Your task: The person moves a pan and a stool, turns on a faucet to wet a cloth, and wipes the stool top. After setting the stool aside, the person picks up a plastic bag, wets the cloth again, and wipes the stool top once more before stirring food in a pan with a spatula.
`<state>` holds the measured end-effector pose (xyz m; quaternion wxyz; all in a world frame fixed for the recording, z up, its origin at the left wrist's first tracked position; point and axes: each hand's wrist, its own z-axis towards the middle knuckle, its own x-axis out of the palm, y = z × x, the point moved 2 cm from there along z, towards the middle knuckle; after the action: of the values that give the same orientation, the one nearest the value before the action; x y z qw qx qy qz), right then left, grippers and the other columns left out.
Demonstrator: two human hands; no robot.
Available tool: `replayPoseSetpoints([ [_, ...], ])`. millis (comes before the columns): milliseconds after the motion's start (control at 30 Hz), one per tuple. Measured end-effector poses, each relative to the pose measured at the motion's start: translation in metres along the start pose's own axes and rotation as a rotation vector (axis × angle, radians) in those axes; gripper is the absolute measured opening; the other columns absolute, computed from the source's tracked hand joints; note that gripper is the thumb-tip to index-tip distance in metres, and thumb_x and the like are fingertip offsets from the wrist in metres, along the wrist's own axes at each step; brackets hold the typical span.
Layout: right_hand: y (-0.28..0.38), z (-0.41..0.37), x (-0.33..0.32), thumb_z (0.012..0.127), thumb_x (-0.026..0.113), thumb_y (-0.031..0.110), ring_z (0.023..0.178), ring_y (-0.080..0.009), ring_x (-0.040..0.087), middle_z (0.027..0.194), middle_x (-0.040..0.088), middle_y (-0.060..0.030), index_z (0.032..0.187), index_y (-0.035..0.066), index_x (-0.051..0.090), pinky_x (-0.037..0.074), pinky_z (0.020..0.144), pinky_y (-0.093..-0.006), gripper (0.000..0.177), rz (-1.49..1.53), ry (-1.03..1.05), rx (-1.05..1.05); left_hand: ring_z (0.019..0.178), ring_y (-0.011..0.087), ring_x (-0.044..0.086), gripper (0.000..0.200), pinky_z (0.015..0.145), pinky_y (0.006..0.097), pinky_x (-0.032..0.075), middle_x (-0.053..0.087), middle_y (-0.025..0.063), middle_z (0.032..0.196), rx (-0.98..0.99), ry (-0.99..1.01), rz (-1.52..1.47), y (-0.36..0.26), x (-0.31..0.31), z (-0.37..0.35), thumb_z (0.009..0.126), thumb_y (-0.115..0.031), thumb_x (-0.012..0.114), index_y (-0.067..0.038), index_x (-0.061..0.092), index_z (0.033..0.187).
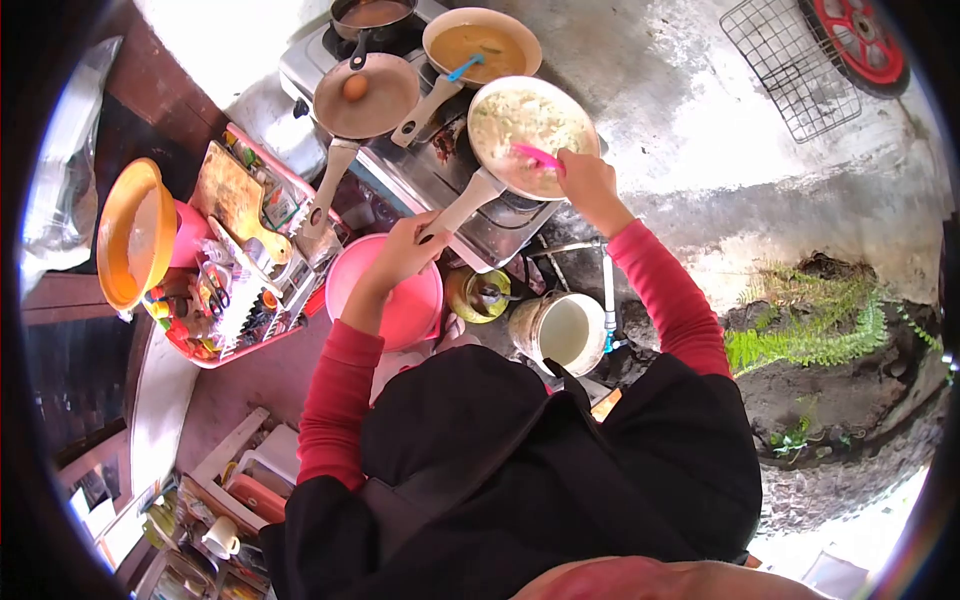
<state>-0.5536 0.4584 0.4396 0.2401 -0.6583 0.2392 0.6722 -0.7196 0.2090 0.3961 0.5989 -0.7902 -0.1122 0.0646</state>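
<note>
My left hand (408, 250) is closed round the light handle of a frying pan (484, 190) on the stove (492, 240). Pale food with green bits (520, 122) covers much of the pan. Over the pan's right side, my right hand (588, 185) grips a pink utensil (538, 156), its tip in the food. Behind sits a pan of orange-brown liquid (478, 52) with a blue utensil (466, 68) in it. To the left, another pan (385, 112) holds one brown egg (355, 87).
A dark pot (372, 14) stands at the stove's back. Below my left hand is a pink basin (398, 308), with a white bucket (566, 333) further right. A dish rack (235, 345) with a cutting board (228, 188) and an orange bowl (135, 235) are left.
</note>
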Motion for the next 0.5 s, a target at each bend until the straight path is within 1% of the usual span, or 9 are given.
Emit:
replayPoseSetpoints([
  [67, -0.011, 0.013, 0.009, 0.084, 0.052, 0.025, 0.069, -0.0331, 0.062, 0.071, 0.063, -0.0111, 0.088, 0.013, 0.058, 0.048, 0.061, -0.0451, 0.014, -0.071, -0.074, 0.052, 0.047, 0.0048, 0.042, 0.038, 0.041, 0.021, 0.033, 0.049, -0.0029, 0.064, 0.008, 0.018, 0.005, 0.001, -0.003, 0.0, 0.088, -0.016, 0.056, -0.001, 0.052, 0.123],
  [133, -0.019, 0.02, 0.002, 0.084, 0.05, 0.023, 0.07, -0.0329, 0.063, 0.072, 0.064, -0.0123, 0.088, 0.013, 0.059, 0.049, 0.061, -0.0456, 0.014, -0.097, -0.09, 0.067, 0.046, 0.0047, 0.041, 0.037, 0.041, 0.021, 0.033, 0.049, -0.0031, 0.064, 0.027, 0.021, 0.034, -0.003, -0.004, -0.001, 0.088, -0.017, 0.056, -0.001, 0.053, 0.122],
  [200, -0.021, 0.023, -0.018, 0.085, 0.047, 0.021, 0.07, -0.0326, 0.064, 0.073, 0.064, -0.0134, 0.089, 0.012, 0.059, 0.049, 0.061, -0.0461, 0.015, -0.128, -0.109, 0.072, 0.046, 0.0046, 0.041, 0.037, 0.041, 0.021, 0.032, 0.048, -0.0032, 0.063, 0.051, 0.016, 0.057, -0.005, -0.005, 0.001, 0.089, -0.018, 0.056, -0.001, 0.054, 0.121],
  [267, -0.022, 0.021, -0.043, 0.084, 0.05, 0.021, 0.071, -0.0329, 0.064, 0.073, 0.065, -0.0126, 0.089, 0.013, 0.059, 0.049, 0.061, -0.0455, 0.013, -0.089, -0.161, 0.178, 0.045, 0.0043, 0.041, 0.035, 0.04, 0.0209, 0.032, 0.048, -0.0034, 0.061, 0.058, 0.008, 0.024, -0.001, -0.004, 0.002, 0.089, -0.021, 0.056, -0.001, 0.055, 0.118],
  [300, -0.027, 0.023, -0.046, 0.083, 0.052, 0.021, 0.073, -0.033, 0.064, 0.075, 0.065, -0.0124, 0.089, 0.013, 0.059, 0.049, 0.064, -0.0452, 0.013, -0.071, -0.181, 0.2, 0.045, 0.0043, 0.041, 0.035, 0.04, 0.0209, 0.032, 0.048, -0.0034, 0.061, 0.057, 0.015, 0.023, 0.0, -0.004, 0.003, 0.089, -0.021, 0.056, -0.001, 0.055, 0.118],
  [400, -0.048, 0.032, -0.029, 0.083, 0.053, 0.022, 0.077, -0.0329, 0.064, 0.077, 0.065, -0.0127, 0.091, 0.013, 0.059, 0.049, 0.066, -0.0453, 0.014, -0.145, -0.172, 0.252, 0.045, 0.0041, 0.041, 0.034, 0.04, 0.0205, 0.032, 0.047, -0.0035, 0.061, 0.102, 0.005, 0.042, -0.001, -0.004, 0.003, 0.089, -0.021, 0.056, -0.002, 0.056, 0.117],
  [433, -0.053, 0.034, -0.02, 0.081, 0.055, 0.023, 0.078, -0.033, 0.064, 0.082, 0.066, -0.0128, 0.09, 0.013, 0.06, 0.049, 0.069, -0.0449, 0.015, -0.132, -0.145, 0.278, 0.049, 0.0048, 0.043, 0.032, 0.043, 0.022, 0.034, 0.048, -0.0032, 0.061, 0.088, -0.003, 0.043, -0.005, -0.004, 0.001, 0.088, -0.019, 0.056, 0.0, 0.057, 0.114],
  [467, -0.054, 0.032, -0.013, 0.081, 0.055, 0.023, 0.078, -0.033, 0.064, 0.082, 0.066, -0.0128, 0.09, 0.013, 0.06, 0.049, 0.069, -0.0449, 0.015, -0.133, -0.144, 0.281, 0.053, 0.0056, 0.045, 0.031, 0.046, 0.0235, 0.036, 0.049, -0.003, 0.061, 0.073, -0.013, 0.045, -0.007, -0.005, 0.001, 0.087, -0.017, 0.057, 0.001, 0.058, 0.111],
  [500, -0.055, 0.03, -0.005, 0.079, 0.055, 0.023, 0.078, -0.0328, 0.064, 0.083, 0.066, -0.0129, 0.089, 0.013, 0.062, 0.05, 0.07, -0.0443, 0.015, -0.055, -0.103, 0.303, 0.053, 0.0056, 0.045, 0.031, 0.046, 0.0235, 0.036, 0.049, -0.003, 0.061, 0.072, -0.01, 0.045, -0.007, -0.005, 0.001, 0.087, -0.017, 0.057, 0.001, 0.058, 0.111],
])
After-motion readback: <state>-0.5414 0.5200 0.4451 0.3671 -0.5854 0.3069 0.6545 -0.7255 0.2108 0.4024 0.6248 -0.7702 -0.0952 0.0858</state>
